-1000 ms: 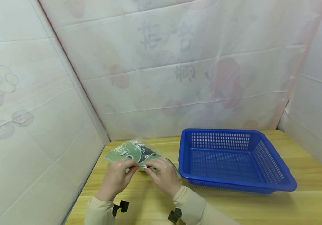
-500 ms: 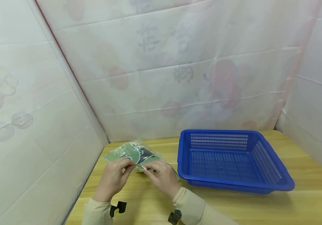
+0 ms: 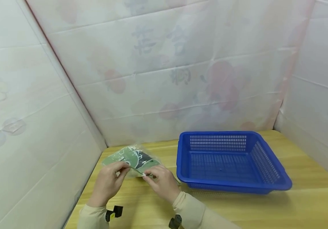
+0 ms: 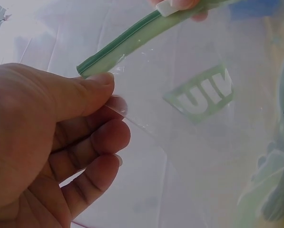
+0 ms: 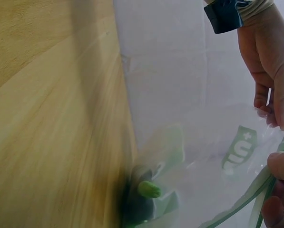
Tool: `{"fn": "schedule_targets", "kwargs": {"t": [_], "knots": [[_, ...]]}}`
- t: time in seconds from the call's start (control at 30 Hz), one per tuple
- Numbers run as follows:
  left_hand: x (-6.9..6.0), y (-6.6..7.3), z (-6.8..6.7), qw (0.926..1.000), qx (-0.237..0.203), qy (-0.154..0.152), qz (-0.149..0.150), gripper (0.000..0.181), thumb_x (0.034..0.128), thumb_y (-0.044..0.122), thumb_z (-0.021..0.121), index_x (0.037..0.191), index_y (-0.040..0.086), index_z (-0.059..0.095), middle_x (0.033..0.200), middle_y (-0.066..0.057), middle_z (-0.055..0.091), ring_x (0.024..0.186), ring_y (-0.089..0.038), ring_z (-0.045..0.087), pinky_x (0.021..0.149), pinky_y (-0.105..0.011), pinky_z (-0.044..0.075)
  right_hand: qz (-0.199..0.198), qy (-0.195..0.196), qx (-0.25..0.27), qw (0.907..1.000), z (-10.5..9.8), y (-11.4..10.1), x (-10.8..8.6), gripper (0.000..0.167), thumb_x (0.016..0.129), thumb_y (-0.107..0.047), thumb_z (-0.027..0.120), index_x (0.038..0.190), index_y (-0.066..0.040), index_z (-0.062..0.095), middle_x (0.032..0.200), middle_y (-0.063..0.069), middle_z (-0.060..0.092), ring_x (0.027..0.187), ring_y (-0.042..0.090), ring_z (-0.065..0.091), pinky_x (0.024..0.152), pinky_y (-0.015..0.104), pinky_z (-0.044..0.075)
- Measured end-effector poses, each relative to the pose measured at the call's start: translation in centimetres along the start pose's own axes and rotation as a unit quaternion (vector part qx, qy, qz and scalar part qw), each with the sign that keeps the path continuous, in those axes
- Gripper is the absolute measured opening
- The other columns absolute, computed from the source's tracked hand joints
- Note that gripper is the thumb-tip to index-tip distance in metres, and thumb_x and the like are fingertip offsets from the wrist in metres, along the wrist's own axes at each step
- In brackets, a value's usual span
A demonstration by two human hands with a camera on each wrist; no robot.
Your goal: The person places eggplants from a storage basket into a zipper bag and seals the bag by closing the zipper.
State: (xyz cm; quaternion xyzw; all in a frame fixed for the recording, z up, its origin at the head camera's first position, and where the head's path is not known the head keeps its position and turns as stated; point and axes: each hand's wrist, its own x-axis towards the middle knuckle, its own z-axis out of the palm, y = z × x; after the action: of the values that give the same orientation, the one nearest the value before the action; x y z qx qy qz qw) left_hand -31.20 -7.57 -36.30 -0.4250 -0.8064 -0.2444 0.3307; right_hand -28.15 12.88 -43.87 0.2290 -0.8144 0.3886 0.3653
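A clear plastic zip bag point(image 3: 118, 156) with green and white print lies on the table's left part, its mouth lifted toward me. My left hand point(image 3: 106, 183) pinches the bag's corner between thumb and forefinger, at the end of the green zip strip point(image 4: 125, 42). At the white slider point(image 4: 167, 8) on that strip, my right hand point(image 3: 164, 183) pinches with thumb and fingers. Between the hands the strip looks pressed together; past the right hand, its two green edges stand apart in the right wrist view. Inside the bag is a dark thing point(image 5: 138, 206) with a green stub point(image 5: 149, 189).
A blue plastic basket point(image 3: 235, 184) with slotted walls stands right of the bag, close to my right hand. Both rest on a wooden table point(image 3: 143, 213). White printed cloth walls point(image 3: 152, 95) enclose the back and sides.
The gap between my hands has grown, with the slider and right hand farther along the zip from the left hand's corner. The head view has turned slightly right.
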Motion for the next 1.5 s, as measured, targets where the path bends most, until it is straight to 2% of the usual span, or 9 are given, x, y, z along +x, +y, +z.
{"fn": "schedule_targets", "kwargs": {"t": [0.23, 0.43, 0.77, 1.1, 1.23, 1.33, 1.5], "knots": [[0.1, -0.5, -0.5, 0.9997, 0.014, 0.016, -0.012, 0.022, 0.0731, -0.006, 0.078, 0.081, 0.012, 0.068, 0.076, 0.007, 0.065, 0.066, -0.003, 0.058, 0.056, -0.024, 0.048, -0.01, -0.002, -0.003, 0.9999, 0.0, 0.3, -0.2, 0.006, 0.087, -0.022, 0.072, 0.092, -0.018, 0.072, 0.09, -0.01, 0.069, 0.077, 0.004, 0.059, 0.067, 0.015, 0.046], [-0.1, -0.8, -0.6, 0.9994, 0.027, 0.019, -0.01, 0.023, 0.0729, -0.007, 0.078, 0.082, 0.012, 0.069, 0.076, 0.007, 0.065, 0.068, -0.004, 0.059, 0.059, -0.022, 0.047, 0.002, -0.012, -0.007, 0.9999, -0.1, 0.3, -0.5, 0.007, 0.087, -0.023, 0.072, 0.092, -0.018, 0.072, 0.091, -0.01, 0.069, 0.08, 0.003, 0.059, 0.068, 0.015, 0.046], [-0.3, -1.4, -1.1, 0.9989, 0.021, 0.04, -0.013, 0.021, 0.0753, -0.007, 0.075, 0.084, 0.011, 0.069, 0.077, 0.003, 0.066, 0.067, -0.008, 0.061, 0.061, -0.019, 0.047, 0.016, -0.027, -0.013, 0.9994, -0.3, 0.0, -0.5, 0.007, 0.086, -0.024, 0.073, 0.092, -0.019, 0.072, 0.091, -0.01, 0.069, 0.082, 0.004, 0.06, 0.07, 0.016, 0.047], [-0.3, -1.4, -1.2, 0.9971, 0.035, 0.06, -0.03, 0.021, 0.0754, -0.009, 0.074, 0.083, 0.01, 0.068, 0.077, 0.002, 0.066, 0.067, -0.008, 0.059, 0.061, -0.016, 0.044, 0.024, -0.028, -0.022, 0.9991, -0.1, 0.5, -0.8, 0.009, 0.086, -0.025, 0.073, 0.091, -0.018, 0.072, 0.09, -0.009, 0.069, 0.078, 0.009, 0.061, 0.069, 0.016, 0.046], [-0.3, -1.3, -1.2, 0.9956, 0.047, 0.074, -0.034, 0.023, 0.0735, -0.011, 0.075, 0.083, 0.009, 0.069, 0.076, 0.002, 0.065, 0.064, -0.008, 0.058, 0.057, -0.023, 0.047, 0.023, -0.026, -0.02, 0.9992, 0.1, 0.6, -0.9, 0.01, 0.085, -0.024, 0.074, 0.092, -0.017, 0.072, 0.09, -0.009, 0.069, 0.077, 0.012, 0.062, 0.068, 0.016, 0.046], [-0.3, -1.3, -1.3, 0.9941, 0.054, 0.085, -0.04, 0.021, 0.0739, -0.01, 0.075, 0.083, 0.008, 0.069, 0.074, 0.002, 0.064, 0.063, -0.009, 0.057, 0.054, -0.027, 0.047, 0.019, -0.022, -0.03, 0.9991, 0.1, 0.6, -0.8, 0.01, 0.085, -0.024, 0.074, 0.093, -0.018, 0.072, 0.091, -0.009, 0.069, 0.081, 0.01, 0.061, 0.071, 0.02, 0.049], [-0.3, -1.4, -1.5, 0.9905, 0.067, 0.105, -0.058, 0.016, 0.0764, -0.007, 0.073, 0.082, 0.007, 0.068, 0.072, 0.0, 0.064, 0.062, -0.01, 0.056, 0.054, -0.026, 0.045, 0.011, -0.016, -0.047, 0.9987, 0.2, 0.6, -0.8, 0.01, 0.084, -0.024, 0.075, 0.091, -0.019, 0.071, 0.09, -0.011, 0.069, 0.085, 0.006, 0.059, 0.084, 0.03, 0.05]]}}
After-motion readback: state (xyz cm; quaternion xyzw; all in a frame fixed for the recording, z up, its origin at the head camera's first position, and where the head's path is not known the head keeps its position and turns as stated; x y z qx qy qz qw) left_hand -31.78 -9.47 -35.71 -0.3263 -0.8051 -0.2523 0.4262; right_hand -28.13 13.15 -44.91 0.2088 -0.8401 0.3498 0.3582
